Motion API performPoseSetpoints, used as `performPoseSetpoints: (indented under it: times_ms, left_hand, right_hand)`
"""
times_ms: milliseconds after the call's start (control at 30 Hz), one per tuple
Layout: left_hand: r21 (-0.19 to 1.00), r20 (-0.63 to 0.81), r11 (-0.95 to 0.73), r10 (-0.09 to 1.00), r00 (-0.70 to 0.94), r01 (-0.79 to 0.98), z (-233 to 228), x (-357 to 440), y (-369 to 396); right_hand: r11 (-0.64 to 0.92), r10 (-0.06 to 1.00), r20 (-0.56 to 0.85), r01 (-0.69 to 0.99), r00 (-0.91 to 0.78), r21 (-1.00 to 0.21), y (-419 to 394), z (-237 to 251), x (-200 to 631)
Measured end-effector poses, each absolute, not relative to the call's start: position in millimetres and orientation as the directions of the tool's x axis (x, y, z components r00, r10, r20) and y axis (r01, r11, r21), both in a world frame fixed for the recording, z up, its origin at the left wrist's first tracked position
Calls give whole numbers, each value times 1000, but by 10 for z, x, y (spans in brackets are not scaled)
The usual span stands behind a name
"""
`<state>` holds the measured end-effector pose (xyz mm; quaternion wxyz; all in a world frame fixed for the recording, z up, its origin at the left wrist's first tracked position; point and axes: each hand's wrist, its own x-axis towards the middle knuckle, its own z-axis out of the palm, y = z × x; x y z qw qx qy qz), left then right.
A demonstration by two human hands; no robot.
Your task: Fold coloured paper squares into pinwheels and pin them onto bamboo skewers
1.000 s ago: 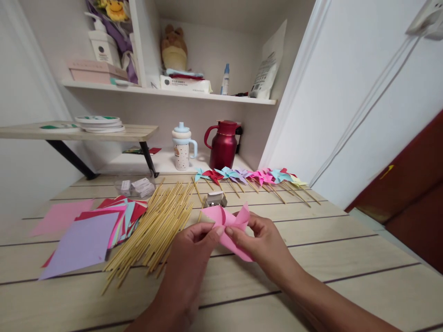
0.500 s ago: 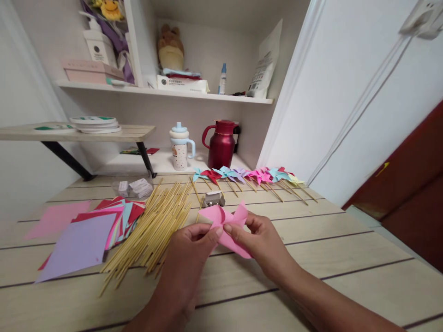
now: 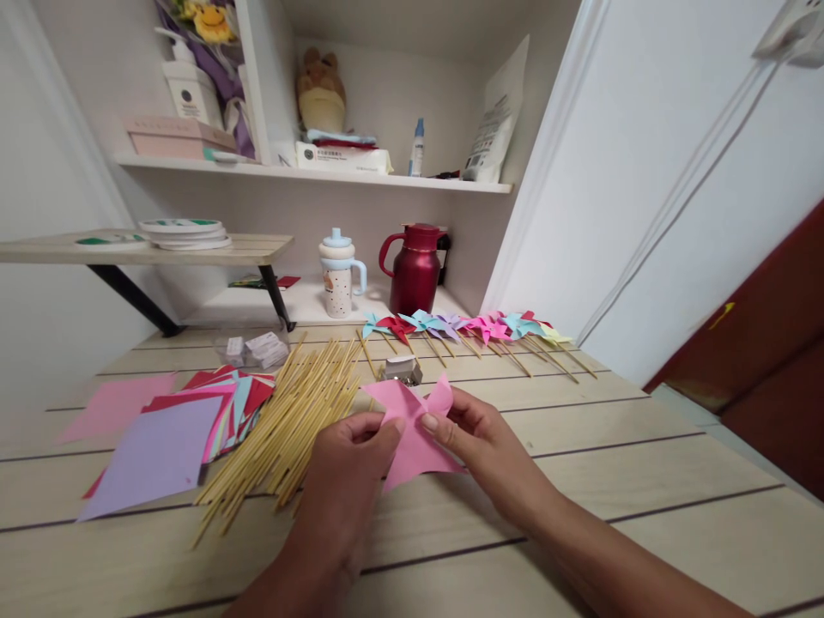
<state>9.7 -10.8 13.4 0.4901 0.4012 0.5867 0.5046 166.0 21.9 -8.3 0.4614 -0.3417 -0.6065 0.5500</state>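
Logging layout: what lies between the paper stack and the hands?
In the head view, the stick pile lies between the paper stack and the hands.

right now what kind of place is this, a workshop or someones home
Most likely a home craft corner, not a workshop. A wooden table sits in an alcove with household shelves holding a plush toy, a red thermos jug and a sippy cup.

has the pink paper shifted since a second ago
Yes. The pink paper, pinched by the left hand and right hand, now lies flatter and lower, its top edge farther below the metal stapler.
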Motion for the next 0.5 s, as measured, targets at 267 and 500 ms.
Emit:
performPoseSetpoints:
  times_ms: [267,500]
  left_hand:
    - [991,-130,120,960,-250,-55,100,65,-90]
    - [979,-161,125,959,-234,-162,50,50,-80]
  right_hand:
    - [134,934,161,-106,-320,-985,198,-53,1647]
    - [296,948,295,-13,-118,-955,264,-63,1728]
